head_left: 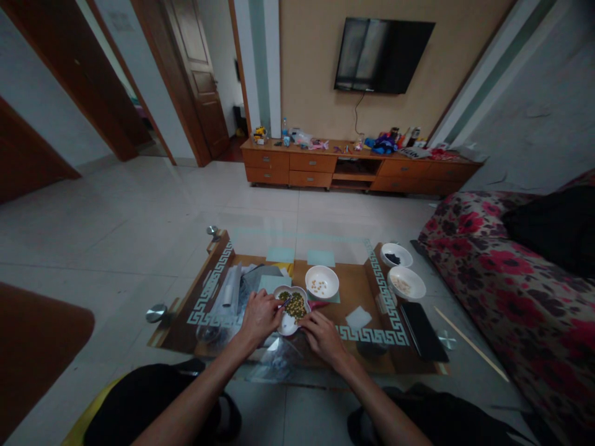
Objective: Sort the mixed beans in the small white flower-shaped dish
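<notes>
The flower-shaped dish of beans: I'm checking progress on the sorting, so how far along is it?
Early to midway, I'd judge. Done: a few pale beans lie in the round white bowl. In hand: the left hand is at the flower-shaped dish with something thin over it; the right hand is at its near edge. Left: most of the green and yellow mix still fills the dish.

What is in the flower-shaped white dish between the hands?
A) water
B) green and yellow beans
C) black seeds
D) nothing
B: the flower-shaped white dish between the left hand and right hand holds a pile of mixed green and yellow beans.
</notes>
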The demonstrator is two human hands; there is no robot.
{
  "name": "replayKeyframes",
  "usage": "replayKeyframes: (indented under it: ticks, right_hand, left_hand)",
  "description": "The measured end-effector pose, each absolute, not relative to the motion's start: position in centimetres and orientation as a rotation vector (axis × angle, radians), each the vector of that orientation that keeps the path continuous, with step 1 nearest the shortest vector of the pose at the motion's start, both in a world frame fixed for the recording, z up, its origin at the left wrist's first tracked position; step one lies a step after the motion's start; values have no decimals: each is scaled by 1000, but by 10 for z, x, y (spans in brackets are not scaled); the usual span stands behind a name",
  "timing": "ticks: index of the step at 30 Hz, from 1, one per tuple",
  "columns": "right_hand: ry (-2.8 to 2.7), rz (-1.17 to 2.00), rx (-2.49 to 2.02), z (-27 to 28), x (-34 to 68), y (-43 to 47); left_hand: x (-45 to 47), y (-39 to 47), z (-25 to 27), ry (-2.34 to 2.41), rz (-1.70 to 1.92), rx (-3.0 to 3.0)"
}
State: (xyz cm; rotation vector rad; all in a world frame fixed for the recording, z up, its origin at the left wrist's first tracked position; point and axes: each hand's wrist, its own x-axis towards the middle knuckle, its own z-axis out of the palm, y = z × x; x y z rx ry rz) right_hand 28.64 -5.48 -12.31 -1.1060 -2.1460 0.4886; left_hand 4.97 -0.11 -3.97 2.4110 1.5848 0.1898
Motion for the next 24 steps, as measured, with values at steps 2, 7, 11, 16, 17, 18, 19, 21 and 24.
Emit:
replayKeyframes:
  ticks: [2, 7, 11, 16, 17, 18, 19, 21, 24]
  right_hand:
    - [-2138, 502, -1104, -122, 286, -55]
    - [-2123, 498, -1070, -120, 286, -55]
    - [-2118, 495, -1091, -119, 285, -55]
    - [-2122, 501, -1086, -116, 285, -56]
    - [-2124, 496, -1083, -116, 285, -56]
    - [-2125, 491, -1081, -116, 285, -56]
    - [-2124, 488, -1078, -116, 285, -56]
    - [-2121, 486, -1074, -117, 285, -56]
    - [-2109, 467, -1063, -118, 284, -55]
  left_hand:
    - [49, -1, -41, 1581, 198, 2411]
    - [50, 0, -44, 1604, 182, 2404]
    - [52, 0, -42, 1610, 152, 2419]
    - [54, -1, -39, 1621, 140, 2433]
    - [55, 0, -39, 1623, 141, 2431]
    - [55, 0, -39, 1626, 142, 2428]
    - [55, 0, -39, 1625, 142, 2425]
    - [55, 0, -40, 1627, 147, 2416]
    - [56, 1, -40, 1627, 158, 2400]
